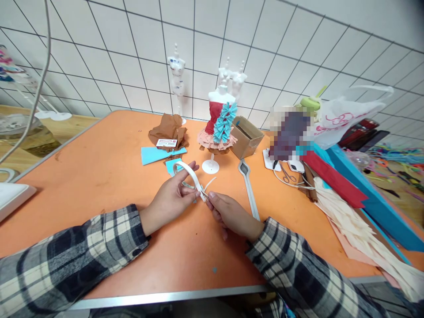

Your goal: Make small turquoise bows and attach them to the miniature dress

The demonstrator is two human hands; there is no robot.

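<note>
My left hand [170, 201] is closed on a white ring that looks like a roll of tape [192, 172], with the thumb and fingers around its lower edge. A narrow white strip curls off it to the right. My right hand [232, 214] pinches at the near edge of the roll, on something thin that is too small to make out. Just beyond the hands stands a small white dress form [222, 93] wearing a red bodice, turquoise ruffles and a pink frilled skirt. Turquoise paper pieces [159, 154] lie behind my left hand, partly hidden by the roll.
Crumpled brown paper [167, 128] with a white label lies at the back. A cardboard box [248, 139] and a long grey tool [249, 187] are right of the form. Scissors [289, 175], cables, red and cream paper strips [351, 221] and a plastic bag [344, 115] fill the right side.
</note>
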